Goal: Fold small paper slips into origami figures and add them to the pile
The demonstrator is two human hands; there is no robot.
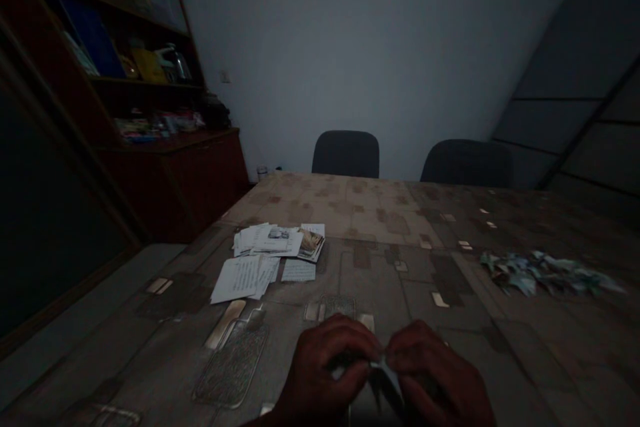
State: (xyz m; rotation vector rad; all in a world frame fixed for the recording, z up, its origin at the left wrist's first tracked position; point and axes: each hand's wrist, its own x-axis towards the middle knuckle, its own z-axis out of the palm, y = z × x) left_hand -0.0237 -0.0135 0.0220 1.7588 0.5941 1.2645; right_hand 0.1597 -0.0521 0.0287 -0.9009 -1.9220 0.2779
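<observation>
The left hand (325, 367) and right hand (433, 373) are both pinching a folded paper slip (389, 375), its long axis slanting downward between them.

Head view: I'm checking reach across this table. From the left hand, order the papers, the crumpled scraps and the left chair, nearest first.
From the left hand:
1. Papers, ahead on the table's left
2. Crumpled scraps, on the table's right
3. Left chair, beyond the table's far edge

Small folded piece of pale paper (387, 373), creased to a narrow point, dimly lit, tilted, pinched between left hand (325, 363) and right hand (430, 370)
</observation>
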